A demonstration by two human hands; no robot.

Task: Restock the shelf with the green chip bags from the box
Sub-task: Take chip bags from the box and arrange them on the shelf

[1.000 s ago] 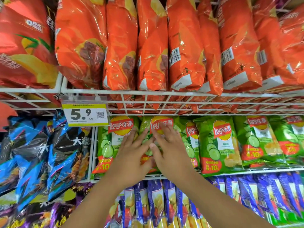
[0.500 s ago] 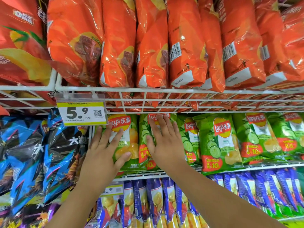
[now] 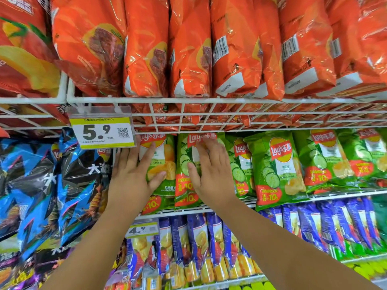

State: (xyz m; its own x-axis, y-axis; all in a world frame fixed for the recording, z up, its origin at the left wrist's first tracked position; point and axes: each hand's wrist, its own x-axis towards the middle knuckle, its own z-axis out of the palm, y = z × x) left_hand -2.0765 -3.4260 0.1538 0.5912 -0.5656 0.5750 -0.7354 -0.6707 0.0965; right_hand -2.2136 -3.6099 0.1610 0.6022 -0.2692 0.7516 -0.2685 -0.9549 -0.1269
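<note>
Two flat, unclenched hands, left hand (image 3: 134, 176) and right hand (image 3: 211, 174), press two green chip bags (image 3: 184, 164)

Left hand (image 3: 134, 176) flat on leftmost glossy green chip bag (image 3: 162, 164); right hand (image 3: 209, 174) flat on neighbouring green cucumber bag (image 3: 184, 168). White wire shelf (image 3: 188, 114) just above fingertips, yellow price tag (image 3: 102, 132) beside left fingers.

- Green chip bags (image 3: 274, 168): glossy, cucumber-slice print, red logo; standing upright, faces outward, in a close row.
- Shelf (image 3: 345, 193): white wire, carrying the row beneath the orange bags' tier.
</note>
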